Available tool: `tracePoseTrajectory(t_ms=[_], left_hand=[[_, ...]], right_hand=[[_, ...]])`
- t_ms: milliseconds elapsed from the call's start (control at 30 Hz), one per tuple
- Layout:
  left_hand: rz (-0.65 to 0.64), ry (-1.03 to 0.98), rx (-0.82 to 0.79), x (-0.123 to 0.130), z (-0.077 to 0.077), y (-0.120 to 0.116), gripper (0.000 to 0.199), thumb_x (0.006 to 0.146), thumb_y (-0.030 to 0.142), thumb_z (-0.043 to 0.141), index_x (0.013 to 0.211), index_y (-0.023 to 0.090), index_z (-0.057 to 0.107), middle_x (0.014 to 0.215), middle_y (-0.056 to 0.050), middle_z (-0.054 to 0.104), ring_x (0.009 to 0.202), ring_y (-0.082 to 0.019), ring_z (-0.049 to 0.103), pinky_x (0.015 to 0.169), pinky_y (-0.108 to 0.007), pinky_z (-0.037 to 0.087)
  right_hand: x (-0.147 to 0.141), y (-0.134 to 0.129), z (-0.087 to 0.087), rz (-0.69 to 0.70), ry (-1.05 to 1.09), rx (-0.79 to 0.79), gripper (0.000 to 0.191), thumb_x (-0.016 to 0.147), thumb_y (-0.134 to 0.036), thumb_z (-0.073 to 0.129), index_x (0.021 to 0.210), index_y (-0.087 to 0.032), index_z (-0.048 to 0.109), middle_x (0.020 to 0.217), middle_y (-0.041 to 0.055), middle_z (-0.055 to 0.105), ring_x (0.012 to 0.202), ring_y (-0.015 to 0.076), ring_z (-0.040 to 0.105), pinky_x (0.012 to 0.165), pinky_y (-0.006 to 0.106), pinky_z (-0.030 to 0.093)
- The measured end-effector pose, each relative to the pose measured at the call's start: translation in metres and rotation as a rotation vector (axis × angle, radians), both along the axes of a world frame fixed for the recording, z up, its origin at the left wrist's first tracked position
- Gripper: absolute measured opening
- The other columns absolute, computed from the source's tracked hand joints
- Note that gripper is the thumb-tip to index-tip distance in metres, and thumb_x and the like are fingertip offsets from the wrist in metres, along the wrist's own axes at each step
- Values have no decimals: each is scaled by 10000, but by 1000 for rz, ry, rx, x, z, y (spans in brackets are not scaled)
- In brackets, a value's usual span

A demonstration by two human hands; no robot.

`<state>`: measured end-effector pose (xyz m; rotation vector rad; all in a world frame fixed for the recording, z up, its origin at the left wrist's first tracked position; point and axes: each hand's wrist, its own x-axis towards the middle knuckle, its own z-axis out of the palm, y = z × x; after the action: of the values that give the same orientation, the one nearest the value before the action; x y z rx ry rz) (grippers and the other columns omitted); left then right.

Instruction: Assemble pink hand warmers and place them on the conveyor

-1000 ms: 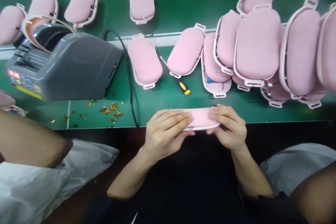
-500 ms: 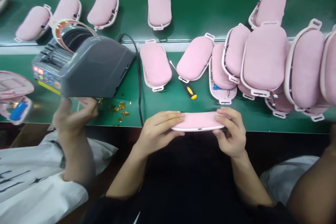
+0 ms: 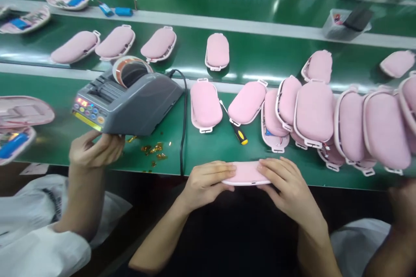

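Between my two hands is a pink padded case (image 3: 246,172) with a white rim, held level just off the bench's front edge. My left hand (image 3: 208,182) grips its left end, fingers on top and thumb below. At the other end my right hand (image 3: 286,184) is closed the same way, its fingers lying across the pink top. A small dark slot shows in the white rim facing me. The underside is hidden. Beyond my hands lie two similar pink cases, one upright (image 3: 206,104) and one slanted (image 3: 247,103), with a black and yellow screwdriver (image 3: 240,135) by the slanted one.
A grey tape dispenser (image 3: 143,110) stands at left, a co-worker's hand (image 3: 95,149) at its front. Its black cable (image 3: 185,125) runs down the bench. Pink cases (image 3: 314,112) pile up at right. Orange scraps (image 3: 152,149) lie near the dispenser. Another person's arm (image 3: 403,216) is at far right.
The view has tilted up, showing more of the bench's far side. My right hand has moved further over the pink case's top. Both hands still hold it.
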<state>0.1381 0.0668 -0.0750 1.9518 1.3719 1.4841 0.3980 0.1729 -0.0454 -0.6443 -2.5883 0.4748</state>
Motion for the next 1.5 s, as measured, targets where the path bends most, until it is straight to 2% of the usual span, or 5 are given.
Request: tracePoseTrajectory(t_ms=[300,467,900,1267,1500], left_hand=[[9,-68,189,-25,6,16,348,1020,247,658,1347,343,728,1046,-61,855,921,-275,845,803,-373,753],[96,-92,205,-41,22,11,448,942,463,784,1378,390,710,954,-12,859,719,-262,833,663,-333,748],[236,103,-6,-39,13,-11,178,994,347,753,1134,243,783,1026,-16,852,970,-200,800,933,-360,640],[264,166,17,-29,18,-14,108,998,267,750,1101,242,767,980,-6,846,951,-186,807,885,-326,599],[658,108,153,-32,-9,1,455,1057,400,624,1449,175,579,1359,-163,730,1312,-303,680,1034,-474,614]], right_hand=[[-18,26,58,116,146,158,440,933,48,469,1197,-209,710,1110,49,823,1016,186,775,852,349,664],[-47,33,102,157,-66,20,259,976,-173,697,1229,-229,704,1151,41,810,1032,197,776,891,333,635],[-93,-6,5,47,191,-107,133,1064,-244,649,1187,-266,693,1098,31,815,994,212,745,879,415,449],[-91,-13,12,68,165,-70,178,1040,-136,629,1180,-231,684,1128,26,805,1005,202,729,889,400,426],[-76,51,88,-43,112,380,280,1050,-152,597,1312,-234,655,1103,62,817,995,219,753,884,362,549]])
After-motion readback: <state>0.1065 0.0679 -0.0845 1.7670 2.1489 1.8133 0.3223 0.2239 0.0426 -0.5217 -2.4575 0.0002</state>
